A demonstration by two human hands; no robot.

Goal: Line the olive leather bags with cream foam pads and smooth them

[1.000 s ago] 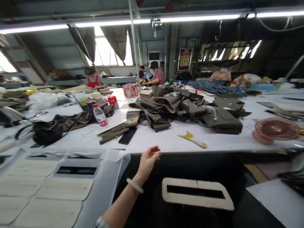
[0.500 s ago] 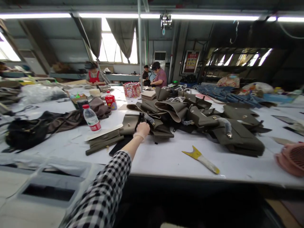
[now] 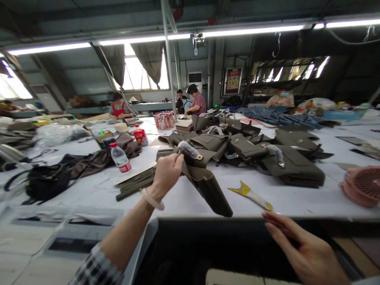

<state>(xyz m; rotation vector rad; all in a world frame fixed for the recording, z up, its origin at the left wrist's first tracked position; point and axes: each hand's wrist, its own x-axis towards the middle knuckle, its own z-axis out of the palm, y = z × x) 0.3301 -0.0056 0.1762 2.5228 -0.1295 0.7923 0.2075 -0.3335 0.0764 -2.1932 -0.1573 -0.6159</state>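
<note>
My left hand [image 3: 167, 171] is closed on an olive-grey handbag [image 3: 208, 186], gripping it near its top. The bag's body hangs tilted down to the right, over the front of the table, with a plastic-wrapped handle [image 3: 190, 150] and a gold buckle showing. At the lower right, my right hand [image 3: 303, 245] is open with its fingers stretched out and holds nothing. Just beyond its fingertips lies a yellow notched tool [image 3: 251, 194] on the table. Behind the held bag, several similar handbags [image 3: 292, 166] lie in a heap.
A water bottle [image 3: 120, 158], a red carton [image 3: 140, 135] and a black bag [image 3: 44, 180] stand or lie to the left on the white table [image 3: 178, 202]. At the right edge is a pink fan [image 3: 362, 186]. Several people work farther back.
My left hand has lifted the handbag off the heap and brought it closer to me. My right hand has come into view at the lower right. The view has shifted slightly.
</note>
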